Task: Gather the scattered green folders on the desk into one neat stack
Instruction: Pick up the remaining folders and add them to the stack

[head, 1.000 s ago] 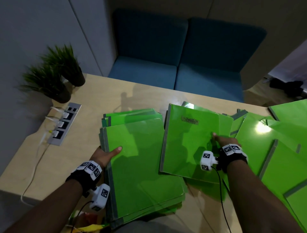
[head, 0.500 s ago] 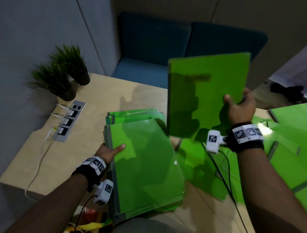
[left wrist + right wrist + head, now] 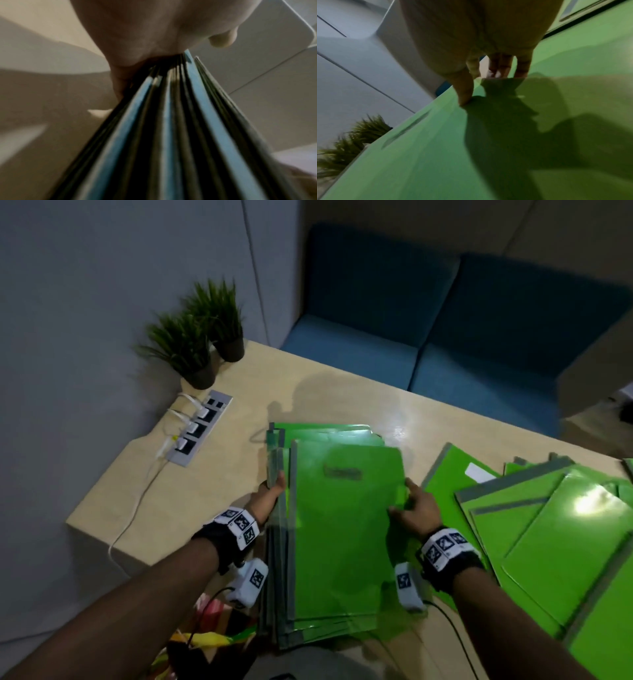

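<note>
A stack of green folders (image 3: pixel 278 546) with grey spines lies on the desk (image 3: pixel 205 491) in front of me. My left hand (image 3: pixel 272 489) grips its left edge, thumb on top; in the left wrist view the palm (image 3: pixel 154 27) presses against the spines (image 3: pixel 171 135). A top green folder (image 3: pixel 342 525) lies on the stack, slightly askew. My right hand (image 3: pixel 409 499) pinches its right edge: the thumb (image 3: pixel 464 88) lies on the cover (image 3: pixel 436 148) and the fingers reach past the edge. More green folders (image 3: pixel 548 525) lie fanned out at the right.
Two potted plants (image 3: pixel 195 344) stand at the desk's far left corner beside a power strip (image 3: pixel 198 433) with white plugs and a cable (image 3: pixel 133 508) running off the edge. A blue sofa (image 3: pixel 445 337) sits behind the desk. Colourful items (image 3: pixel 205 638) lie below the near edge.
My right hand lifted a folder from the right pile, swung it upright to the left and has laid it on the stack. My left hand stayed on the stack's left edge.
</note>
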A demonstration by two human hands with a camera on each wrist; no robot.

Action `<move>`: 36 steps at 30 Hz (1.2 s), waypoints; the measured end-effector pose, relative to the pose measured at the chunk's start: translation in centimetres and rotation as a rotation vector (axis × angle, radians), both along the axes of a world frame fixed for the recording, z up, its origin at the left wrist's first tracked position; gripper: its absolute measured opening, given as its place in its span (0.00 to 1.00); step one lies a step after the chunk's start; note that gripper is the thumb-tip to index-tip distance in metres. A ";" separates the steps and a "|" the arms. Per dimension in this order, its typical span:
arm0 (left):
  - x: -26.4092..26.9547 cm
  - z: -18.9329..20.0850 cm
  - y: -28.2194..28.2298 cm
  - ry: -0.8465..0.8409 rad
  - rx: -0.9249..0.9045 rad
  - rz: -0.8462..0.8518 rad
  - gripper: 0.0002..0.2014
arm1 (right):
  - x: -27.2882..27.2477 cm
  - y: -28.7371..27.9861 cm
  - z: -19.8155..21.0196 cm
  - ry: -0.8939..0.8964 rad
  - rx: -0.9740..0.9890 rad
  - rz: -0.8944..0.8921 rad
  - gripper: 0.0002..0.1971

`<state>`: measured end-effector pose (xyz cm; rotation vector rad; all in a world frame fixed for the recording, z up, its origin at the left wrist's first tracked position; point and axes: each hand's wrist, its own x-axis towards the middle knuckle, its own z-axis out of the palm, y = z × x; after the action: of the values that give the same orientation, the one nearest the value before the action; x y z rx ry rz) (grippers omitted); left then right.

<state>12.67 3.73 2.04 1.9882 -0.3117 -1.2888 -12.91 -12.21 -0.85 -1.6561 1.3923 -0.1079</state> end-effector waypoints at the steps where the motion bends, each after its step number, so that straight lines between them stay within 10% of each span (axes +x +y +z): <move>1: 0.1 -0.5 0.1 0.009 -0.032 0.028 0.59 | 0.4 0.5 -0.3 -0.025 0.052 -0.033 0.38; 5: 0.4 -1.4 0.2 -0.046 0.013 -0.035 0.72 | 1.8 2.3 -0.7 -0.081 0.183 -0.153 0.35; 11: 1.5 -6.0 1.1 -0.068 0.050 -0.022 0.59 | 1.4 2.3 -0.8 -0.063 0.229 -0.205 0.38; 15: 0.7 -3.7 0.3 -0.058 0.004 -0.011 0.27 | 1.4 1.8 0.5 0.016 0.178 -0.036 0.36; 19: 1.2 -5.1 0.0 -0.117 0.014 -0.009 0.48 | -2.5 -1.9 2.1 0.146 -0.112 0.172 0.21; 22: 0.9 -4.1 -0.2 -0.101 -0.024 -0.027 0.31 | -8.8 -4.4 2.0 0.421 -0.425 -0.046 0.25; 26: 0.6 -3.9 0.0 -0.105 -0.042 -0.009 0.23 | -17.5 -3.5 0.7 0.705 -0.031 -0.326 0.36; 33: 0.8 -4.0 0.0 -0.103 0.015 -0.030 0.31 | -13.6 1.7 -0.5 0.706 -0.093 0.132 0.38; 36: 0.6 -3.8 0.1 -0.172 0.053 -0.051 0.31 | -12.3 2.0 -0.4 0.405 -0.137 0.154 0.32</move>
<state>13.31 3.84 -1.76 2.1531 -0.4173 -1.1705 -25.25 -10.17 -1.21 -1.9696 1.5731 0.2382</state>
